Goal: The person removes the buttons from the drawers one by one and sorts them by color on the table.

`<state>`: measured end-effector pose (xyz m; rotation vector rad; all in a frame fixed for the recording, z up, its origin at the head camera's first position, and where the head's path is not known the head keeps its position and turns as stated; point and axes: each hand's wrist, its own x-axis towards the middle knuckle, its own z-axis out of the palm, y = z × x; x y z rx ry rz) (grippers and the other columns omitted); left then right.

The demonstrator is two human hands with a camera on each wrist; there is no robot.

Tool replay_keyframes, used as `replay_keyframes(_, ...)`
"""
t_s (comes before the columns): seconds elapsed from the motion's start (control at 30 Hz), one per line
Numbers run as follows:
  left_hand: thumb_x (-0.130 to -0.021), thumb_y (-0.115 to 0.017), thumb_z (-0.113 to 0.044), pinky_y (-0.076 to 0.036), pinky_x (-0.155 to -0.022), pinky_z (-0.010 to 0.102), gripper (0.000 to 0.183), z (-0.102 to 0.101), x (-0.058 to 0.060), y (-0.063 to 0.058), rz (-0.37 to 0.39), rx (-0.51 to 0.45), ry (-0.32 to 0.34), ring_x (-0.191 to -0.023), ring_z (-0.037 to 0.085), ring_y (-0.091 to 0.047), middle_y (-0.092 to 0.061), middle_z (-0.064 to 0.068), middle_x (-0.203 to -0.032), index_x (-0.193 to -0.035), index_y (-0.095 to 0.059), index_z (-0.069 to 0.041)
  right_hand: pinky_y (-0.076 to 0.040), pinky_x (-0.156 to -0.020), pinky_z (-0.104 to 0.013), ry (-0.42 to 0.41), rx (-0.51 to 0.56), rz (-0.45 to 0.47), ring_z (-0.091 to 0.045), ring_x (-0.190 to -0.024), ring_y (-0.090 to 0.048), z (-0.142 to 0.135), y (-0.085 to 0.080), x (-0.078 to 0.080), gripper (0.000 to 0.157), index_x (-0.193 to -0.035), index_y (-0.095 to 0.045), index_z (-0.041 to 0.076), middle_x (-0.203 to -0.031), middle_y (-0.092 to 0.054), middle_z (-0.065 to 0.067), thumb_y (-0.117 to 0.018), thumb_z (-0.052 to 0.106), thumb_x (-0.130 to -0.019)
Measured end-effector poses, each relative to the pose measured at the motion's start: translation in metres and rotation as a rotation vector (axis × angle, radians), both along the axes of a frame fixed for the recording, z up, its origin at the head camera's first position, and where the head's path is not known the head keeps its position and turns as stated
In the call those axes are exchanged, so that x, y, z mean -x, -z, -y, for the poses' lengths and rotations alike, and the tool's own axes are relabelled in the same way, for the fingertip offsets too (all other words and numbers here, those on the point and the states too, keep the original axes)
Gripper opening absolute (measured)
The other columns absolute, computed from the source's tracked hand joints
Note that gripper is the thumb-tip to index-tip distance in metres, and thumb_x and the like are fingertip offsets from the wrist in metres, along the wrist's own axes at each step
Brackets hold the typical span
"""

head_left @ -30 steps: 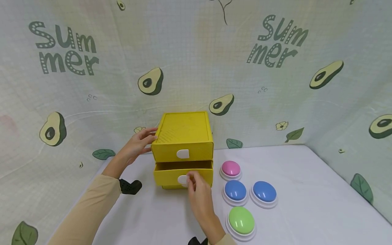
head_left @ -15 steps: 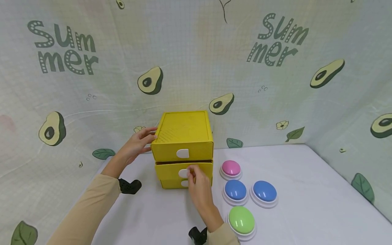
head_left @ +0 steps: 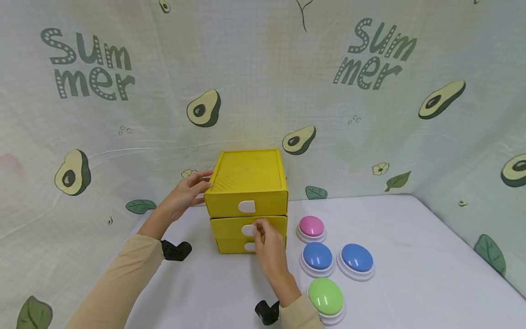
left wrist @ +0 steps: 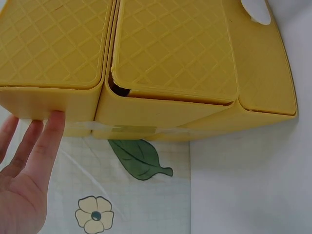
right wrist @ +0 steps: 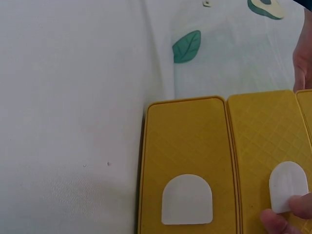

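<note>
Pinching the white tab [right wrist: 287,181] in my right fingers [right wrist: 302,204], I had hold of the middle drawer [head_left: 228,227]. It was in the yellow box [head_left: 250,170] on the table [head_left: 431,256], under the top drawer [head_left: 269,204] and over the bottom drawer [head_left: 231,247]. It looked almost closed, but a thin dark gap showed at its edge.

My left fingers [left wrist: 48,141] were straight and spread, touching the box's left side up high. They did not hold on to anything, so I thought a hard push on the drawer could make the whole box slide back or turn.

The tab was small, too. My right fingers could slip off it if I went too fast. If I moved the drawer crooked, it could get stuck.

My right sleeve [head_left: 302,315] was right by the green button [head_left: 325,296]; I could not tell if they touched. Swinging my arm out could bump it, or the blue buttons [head_left: 318,256] as well.
</note>
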<state>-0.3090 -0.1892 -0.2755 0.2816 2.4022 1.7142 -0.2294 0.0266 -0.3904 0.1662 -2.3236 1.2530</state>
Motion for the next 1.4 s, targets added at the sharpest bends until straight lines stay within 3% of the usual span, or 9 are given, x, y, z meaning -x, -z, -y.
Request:
replay_keyframes(0.5, -0.097, -0.048, -0.031, -0.031, -0.109, 0.052, 0.057, 0.001, 0.001, 0.001, -0.001, 0.003, 0.003, -0.13, 0.034, -0.038, -0.028, 0.013, -0.149, -0.146, -0.025, -0.016, -0.048, -0.06, -0.016, -0.017, 0.029, 0.051, -0.011, -0.07, -0.053, -0.001, -0.002, 0.004, 0.01, -0.099, -0.06, 0.013, -0.079, -0.061, 0.001, -0.06, 0.011, -0.089)
replay_keyframes(0.77, -0.097, -0.047, -0.031, -0.031, -0.109, 0.052, 0.056, -0.002, 0.0, -0.001, 0.007, 0.005, -0.002, -0.13, 0.033, -0.038, -0.029, 0.013, -0.148, -0.146, -0.025, -0.016, -0.046, -0.058, -0.017, 0.006, 0.052, 0.15, -0.01, -0.066, -0.051, -0.005, -0.004, 0.001, 0.015, -0.101, -0.056, 0.012, -0.08, -0.062, -0.001, -0.062, 0.018, -0.089)
replay_keyframes(1.07, -0.097, -0.047, -0.03, -0.031, -0.109, 0.052, 0.056, -0.003, 0.0, -0.001, 0.01, 0.003, -0.015, -0.13, 0.033, -0.038, -0.029, 0.013, -0.148, -0.146, -0.026, -0.016, -0.044, -0.062, -0.028, 0.095, 0.041, 0.202, -0.013, -0.067, -0.052, -0.012, 0.006, -0.003, 0.012, -0.087, -0.059, 0.01, -0.073, -0.06, 0.0, -0.067, 0.019, -0.082)
replay_keyframes(1.4, -0.097, -0.046, -0.029, -0.032, -0.109, 0.051, 0.055, -0.003, -0.001, -0.001, 0.01, 0.004, -0.02, -0.13, 0.033, -0.038, -0.029, 0.013, -0.148, -0.147, -0.025, -0.016, -0.05, -0.062, -0.03, 0.05, 0.046, 0.277, -0.018, -0.072, -0.06, -0.016, 0.016, -0.004, 0.015, -0.093, -0.067, 0.008, -0.081, -0.067, -0.005, -0.068, 0.017, -0.082)
